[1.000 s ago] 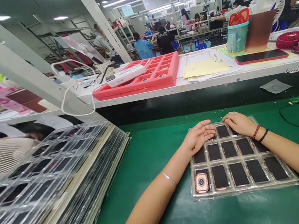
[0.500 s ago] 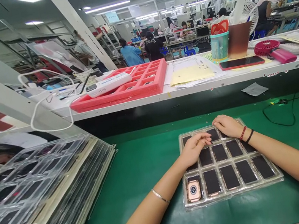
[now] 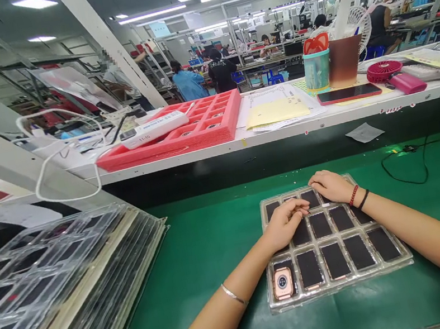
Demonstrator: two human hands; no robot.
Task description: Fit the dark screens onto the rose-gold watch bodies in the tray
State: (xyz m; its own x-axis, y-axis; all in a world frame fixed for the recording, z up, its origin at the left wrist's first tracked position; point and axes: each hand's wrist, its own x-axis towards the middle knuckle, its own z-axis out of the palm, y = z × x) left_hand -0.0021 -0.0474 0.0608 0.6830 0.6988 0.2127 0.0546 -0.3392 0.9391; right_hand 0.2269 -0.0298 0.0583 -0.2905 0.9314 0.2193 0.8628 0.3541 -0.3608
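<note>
A clear plastic tray (image 3: 343, 282) of several compartments lies on the green mat, most of them showing dark rectangular faces. In its near left compartment, a rose-gold watch body (image 3: 282, 284) lies with its round sensor side up. Over the tray's left and middle part, my left hand (image 3: 285, 224) has loosely bent fingers with the thumb apart; nothing is plainly held, though the fingertips partly hide what lies under them. My right hand (image 3: 332, 187) rests flat across the far right part, its fingers reaching to the far edge and covering compartments there.
To the left rises a tall stack of similar trays (image 3: 75, 286). On the white shelf (image 3: 209, 154) ahead stand a red foam tray (image 3: 214, 131), papers (image 3: 276, 112), a phone (image 3: 348, 94), cups and a pink fan (image 3: 384, 70). A black cable (image 3: 408, 182) lies right; several people sit far back.
The whole view has shifted slightly, so things appear a little further left. Both hands stay at the tray, with barely any movement of the left fingers.
</note>
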